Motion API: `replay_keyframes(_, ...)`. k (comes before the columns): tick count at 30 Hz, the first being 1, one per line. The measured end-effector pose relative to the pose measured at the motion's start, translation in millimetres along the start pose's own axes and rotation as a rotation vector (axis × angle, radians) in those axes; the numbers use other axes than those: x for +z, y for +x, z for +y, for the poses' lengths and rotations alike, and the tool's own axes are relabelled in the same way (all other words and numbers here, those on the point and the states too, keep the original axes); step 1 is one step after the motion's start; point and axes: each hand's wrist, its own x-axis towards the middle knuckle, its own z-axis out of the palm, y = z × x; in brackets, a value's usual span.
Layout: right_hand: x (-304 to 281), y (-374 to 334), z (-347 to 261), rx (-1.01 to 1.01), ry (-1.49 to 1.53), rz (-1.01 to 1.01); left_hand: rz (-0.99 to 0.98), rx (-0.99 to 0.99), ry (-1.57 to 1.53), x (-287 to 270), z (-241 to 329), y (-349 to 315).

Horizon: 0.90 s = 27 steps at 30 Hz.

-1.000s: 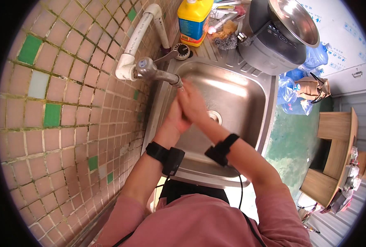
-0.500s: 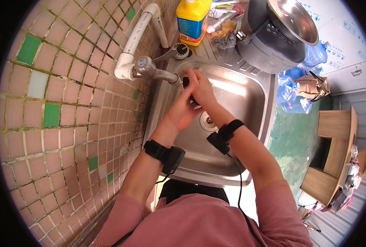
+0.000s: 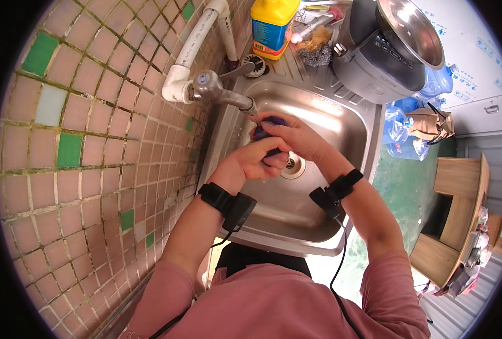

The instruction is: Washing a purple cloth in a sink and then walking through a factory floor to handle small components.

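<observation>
Both my hands grip a dark purple eggplant (image 3: 274, 120) over the steel sink (image 3: 285, 206), just below the spout of the faucet (image 3: 208, 87). My left hand (image 3: 260, 159) is curled around its near end, thumb on top. Farther along, my right hand (image 3: 297, 135) wraps the other part. The fingers cover much of the eggplant, so its ends are mostly hidden. Beneath the hands the round drain (image 3: 291, 167) shows in part. The faucet's lever points toward the far side.
A yellow jug (image 3: 272, 31) with a blue label stands behind the sink. Beside it lie a steel scourer (image 3: 317, 56) and a brown scrubber (image 3: 319, 37). A grey appliance (image 3: 369, 68) with a steel bowl (image 3: 417, 34) stands at the far right. A tiled wall (image 3: 93, 186) rises on the left.
My hands have turned around the eggplant and drawn slightly nearer and right. The right hand's grip is wider, and more purple shows between the fingers.
</observation>
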Motion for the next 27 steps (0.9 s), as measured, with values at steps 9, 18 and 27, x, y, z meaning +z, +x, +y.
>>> replay_keyframes(9, -8.5, 5.5, 16.3, 0.081, 0.014, 0.265, 0.292, -0.058, 0.214, 9.6, -7.1, 12.7)
replay_keyframes(18, -11.1, 33.0, 11.8, 0.077, -0.223, 0.320, 0.430, 0.021, 0.383, 8.1, -2.4, 12.0)
replay_keyframes(27, -6.4, 47.2, 1.9, -0.382, -0.771, 0.504, 0.344, 0.465, -0.197, 8.9, 4.1, -23.0)
